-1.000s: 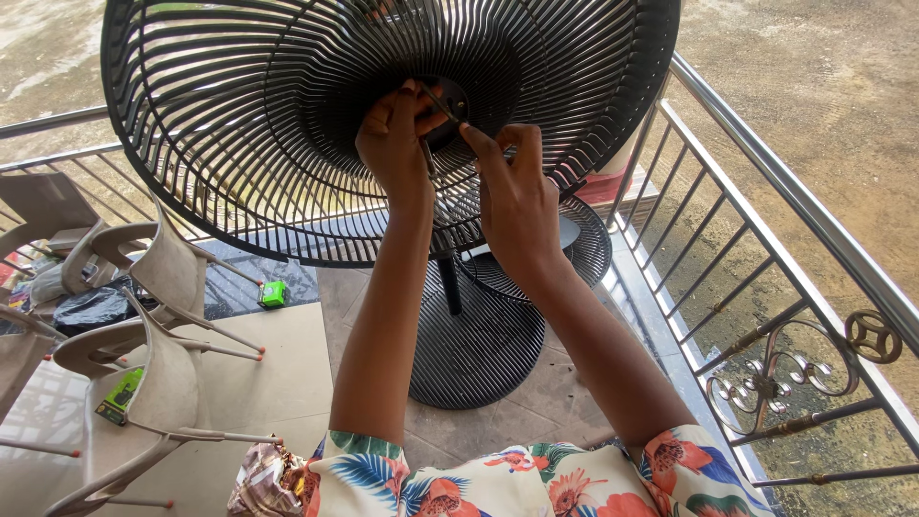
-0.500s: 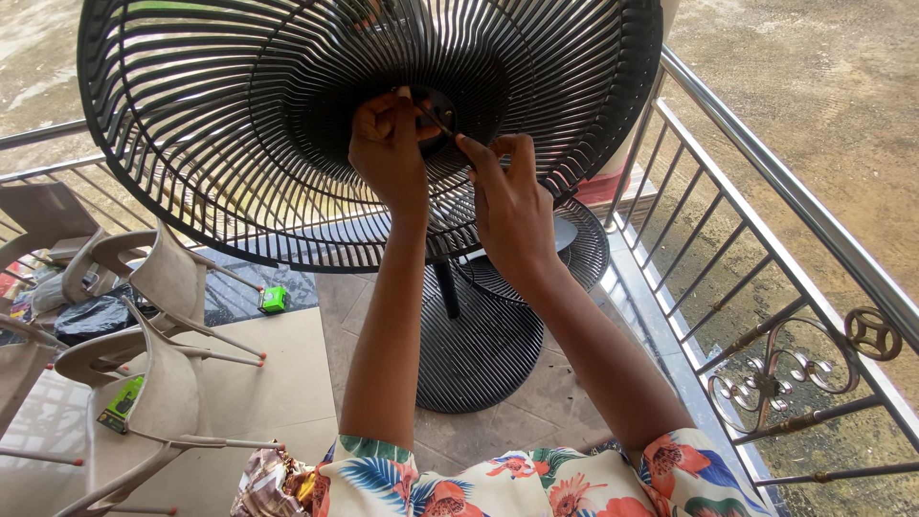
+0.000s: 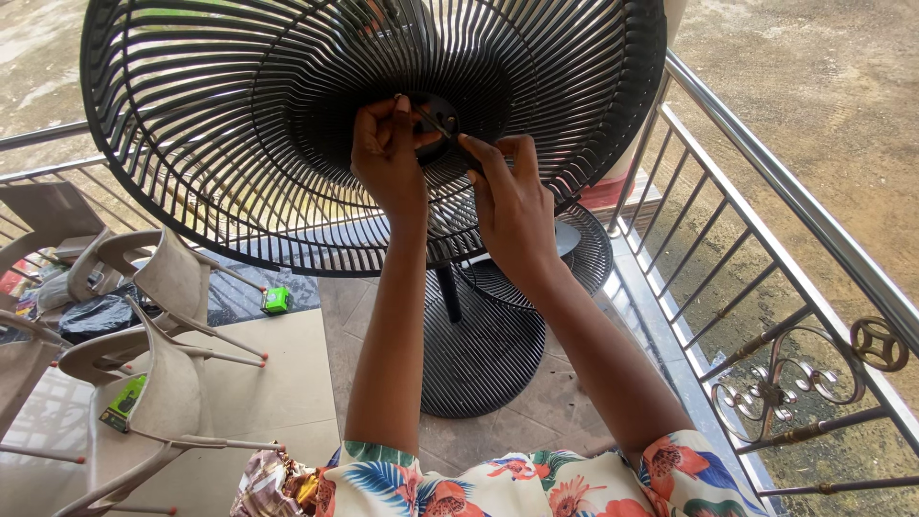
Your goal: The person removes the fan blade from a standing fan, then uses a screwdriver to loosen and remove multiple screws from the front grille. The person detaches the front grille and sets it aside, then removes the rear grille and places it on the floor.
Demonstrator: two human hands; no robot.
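A: Hands first. Where are they, how open?

B: Both up inside the black fan grille, at its centre hub. Left hand is curled, fingers bunched narrow, thumb and fingertips pressed at the hub's left side. Right hand is pinched narrow too, index finger and thumb closed on a thin dark tool that angles up-left across the hub. Cannot tell what the tool's tip is seated in.

A: And the grille itself?

B: Tilted toward the camera, concave side facing the person, mounted above the dark pole. Its rim runs out of view at the top edge. The round ribbed base sits on the tiled floor directly below.

A: Edges, room to move?

B: Tight on the right: a metal railing runs just beside the grille's right rim. A second, flat grille lies near the base, beside the railing. On the left, stacked beige plastic chairs stand apart from the fan, with a small green box on the floor between. Open tile lies between the chairs and the base.
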